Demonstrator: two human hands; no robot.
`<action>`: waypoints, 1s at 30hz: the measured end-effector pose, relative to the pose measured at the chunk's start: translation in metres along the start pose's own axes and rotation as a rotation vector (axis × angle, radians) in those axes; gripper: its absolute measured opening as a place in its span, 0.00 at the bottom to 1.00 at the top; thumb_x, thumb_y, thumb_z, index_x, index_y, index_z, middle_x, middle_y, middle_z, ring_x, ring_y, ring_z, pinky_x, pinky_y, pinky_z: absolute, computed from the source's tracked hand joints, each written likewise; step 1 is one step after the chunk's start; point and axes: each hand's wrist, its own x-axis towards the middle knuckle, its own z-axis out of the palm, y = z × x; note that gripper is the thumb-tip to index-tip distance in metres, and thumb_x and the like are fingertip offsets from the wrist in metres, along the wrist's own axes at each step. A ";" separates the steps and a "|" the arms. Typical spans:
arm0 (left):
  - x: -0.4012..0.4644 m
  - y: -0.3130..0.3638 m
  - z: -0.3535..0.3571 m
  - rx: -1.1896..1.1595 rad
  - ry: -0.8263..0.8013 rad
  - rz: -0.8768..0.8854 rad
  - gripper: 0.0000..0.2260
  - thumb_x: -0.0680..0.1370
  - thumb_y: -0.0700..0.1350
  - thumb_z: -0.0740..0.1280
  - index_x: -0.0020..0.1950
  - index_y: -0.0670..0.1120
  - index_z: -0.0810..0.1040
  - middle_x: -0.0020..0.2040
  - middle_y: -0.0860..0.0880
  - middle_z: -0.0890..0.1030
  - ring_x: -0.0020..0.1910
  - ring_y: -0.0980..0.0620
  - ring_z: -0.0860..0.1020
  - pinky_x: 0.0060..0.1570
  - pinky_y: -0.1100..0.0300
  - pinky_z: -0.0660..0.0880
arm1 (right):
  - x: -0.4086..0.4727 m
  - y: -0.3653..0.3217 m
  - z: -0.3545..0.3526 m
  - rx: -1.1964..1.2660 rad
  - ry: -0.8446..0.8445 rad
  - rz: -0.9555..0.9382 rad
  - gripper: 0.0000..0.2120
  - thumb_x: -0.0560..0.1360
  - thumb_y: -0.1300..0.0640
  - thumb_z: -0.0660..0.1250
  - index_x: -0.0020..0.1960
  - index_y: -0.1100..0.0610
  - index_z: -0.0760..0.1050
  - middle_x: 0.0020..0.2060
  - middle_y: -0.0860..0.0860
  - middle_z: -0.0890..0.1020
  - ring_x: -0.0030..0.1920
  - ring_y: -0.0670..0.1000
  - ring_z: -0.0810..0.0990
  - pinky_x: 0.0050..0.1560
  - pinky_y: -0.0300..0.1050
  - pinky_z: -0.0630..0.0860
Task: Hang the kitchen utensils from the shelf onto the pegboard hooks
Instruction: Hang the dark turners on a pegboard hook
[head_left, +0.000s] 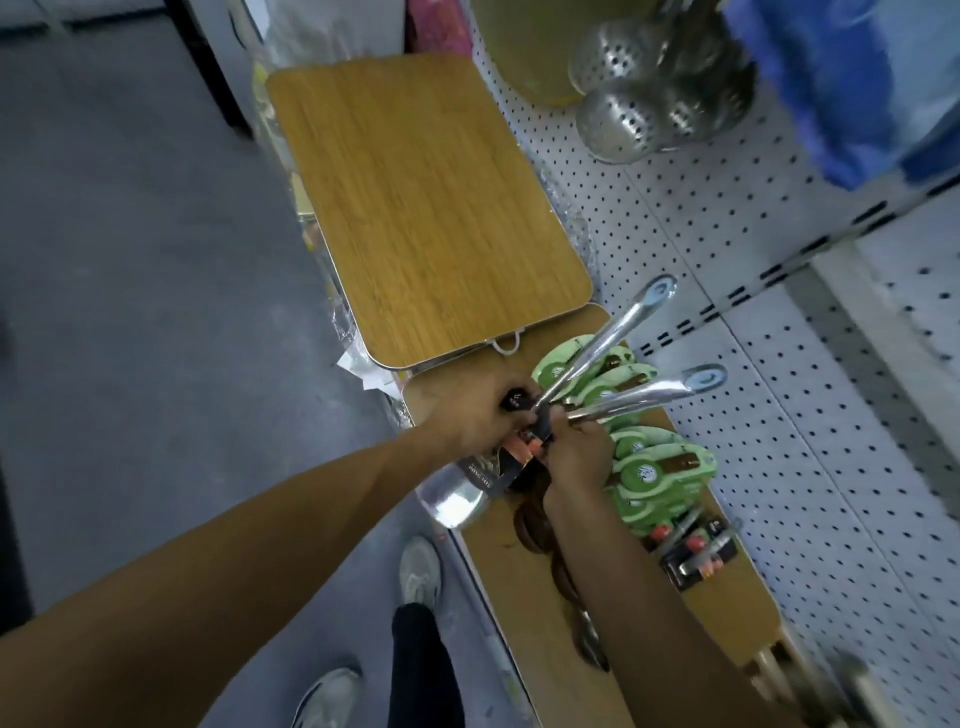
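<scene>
Over the wooden shelf (524, 613), my left hand (467, 415) grips a steel utensil (457, 499) by its neck. Its shiny head with a black label points down-left. One long steel handle (608, 338) with a blue hanging loop rises up-right from that hand. My right hand (582, 452) holds a second steel handle (644, 397), also tipped with a blue loop, pointing right toward the white pegboard (753, 415). The two hands touch at the utensils' necks, where orange-black labels show. What lies beneath the hands is hidden.
Green-carded utensils (654, 473) lie in a row along the shelf's back. More labelled utensils (696, 556) sit nearer me. A large wooden board (415, 208) lies to the left. Perforated steel ladles (623, 119) hang on the pegboard above. My shoes (421, 571) stand on the grey floor.
</scene>
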 end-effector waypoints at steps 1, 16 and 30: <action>-0.012 0.013 -0.005 0.042 0.000 0.024 0.08 0.77 0.47 0.72 0.46 0.60 0.76 0.45 0.56 0.81 0.46 0.55 0.79 0.49 0.56 0.75 | -0.015 -0.003 -0.010 -0.023 0.000 -0.044 0.10 0.77 0.54 0.68 0.37 0.55 0.78 0.38 0.57 0.83 0.43 0.61 0.82 0.48 0.62 0.80; -0.232 0.218 -0.027 0.466 -0.251 0.363 0.09 0.74 0.46 0.75 0.40 0.47 0.76 0.38 0.54 0.77 0.38 0.56 0.74 0.36 0.59 0.65 | -0.280 -0.013 -0.201 -0.129 0.048 -0.492 0.25 0.79 0.44 0.63 0.35 0.64 0.70 0.28 0.60 0.71 0.28 0.51 0.67 0.32 0.46 0.60; -0.379 0.380 0.118 0.431 -0.515 0.687 0.19 0.80 0.65 0.59 0.60 0.54 0.80 0.55 0.57 0.83 0.52 0.61 0.80 0.53 0.56 0.77 | -0.413 0.048 -0.463 -0.023 0.234 -0.508 0.09 0.76 0.49 0.70 0.40 0.51 0.82 0.36 0.50 0.85 0.39 0.50 0.84 0.45 0.52 0.78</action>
